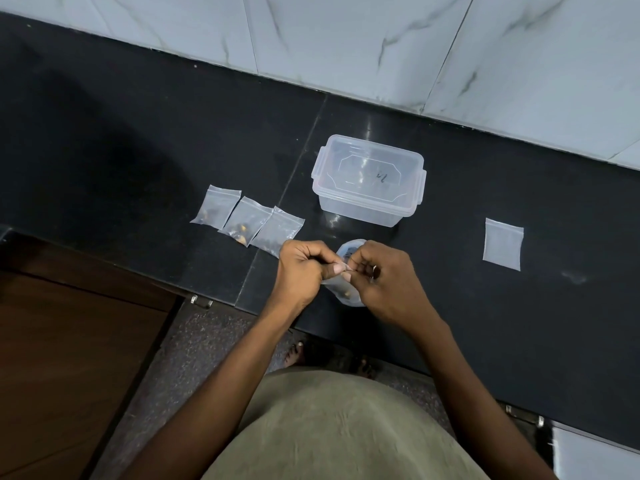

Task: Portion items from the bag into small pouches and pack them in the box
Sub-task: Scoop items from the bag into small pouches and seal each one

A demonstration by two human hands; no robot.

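Olive-grey cloth [332, 427] on the person's body fills the bottom of the view, and both bare forearms reach forward from it over the edge of the dark stone counter [519, 323]. Just nearer the person than the clear plastic box [369, 180], the left hand [301, 268] and right hand [384, 275] meet, each with fingers curled, pinching between thumb and fingertips the top edge of a small clear pouch [346, 294] that hangs between them with a few brownish bits showing at its bottom. Behind the hands, between them and the box, the rim of a clear bag [349, 247] with dark items inside peeks out. The box stands on the counter with its clip-on lid in place; some marks show through the lid, but what is inside cannot be made out. Left of the box, three filled pouches [247, 221] lie in a row, edges overlapping, the nearest one reaching the left hand's knuckles. Right of the box, well apart, a flat empty pouch [503, 244] lies alone. Beyond the box, pale marbled wall tiles [346, 46] rise from the counter's far edge.
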